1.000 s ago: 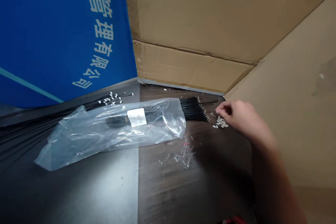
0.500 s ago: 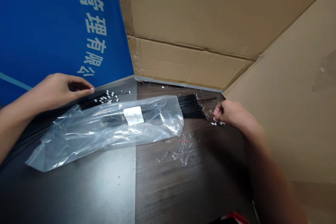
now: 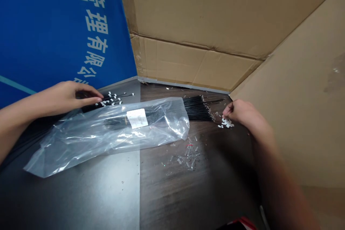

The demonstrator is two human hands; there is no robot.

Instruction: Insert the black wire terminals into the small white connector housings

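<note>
Two ends of black wire bundle point(image 3: 196, 109) stick out of clear plastic bag point(image 3: 107, 143) on dark wood-grain counter point(image 3: 172, 201). Left hand point(image 3: 67, 95): fingers point(image 3: 91, 93) loosely curled, tips beside small white pieces point(image 3: 110, 99) on wire ends. Right hand point(image 3: 242, 112): fingers point(image 3: 226, 109) bunched just above white pile point(image 3: 228, 123), near bundle's metal-tipped end; any pinch cannot be told. Clear plastic bits point(image 3: 185, 158) scattered on counter; cardboard point(image 3: 202, 14) behind.
</note>
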